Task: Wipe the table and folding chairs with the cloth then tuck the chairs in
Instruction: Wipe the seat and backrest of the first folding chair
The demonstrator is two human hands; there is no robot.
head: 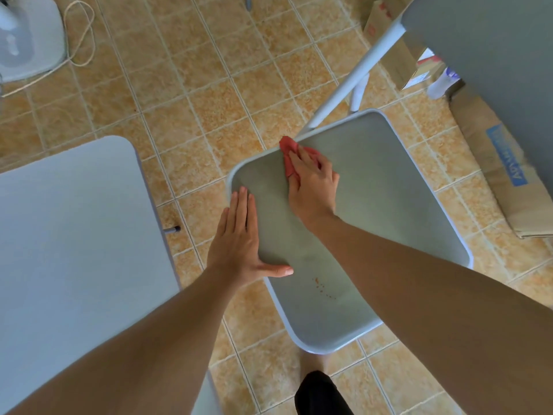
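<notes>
One chair seat (380, 205), one cloth (288, 144) under flat right fingers (300, 163), left fingers (243, 211) pressed together

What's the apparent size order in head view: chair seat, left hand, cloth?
1. chair seat
2. left hand
3. cloth: smallest as seen, but partly hidden under the right hand, so its full size is unsure.

The folding chair's seat (374, 205) is smooth, matt grey, probably plastic; its pale tube frame (353, 79) is painted metal. The red cloth (288, 158) is soft, crumpled fabric. The worktop (74, 220) is smooth and matt, the floor (194, 100) faintly glossy mottled tile, the box (490, 175) brown cardboard.
</notes>
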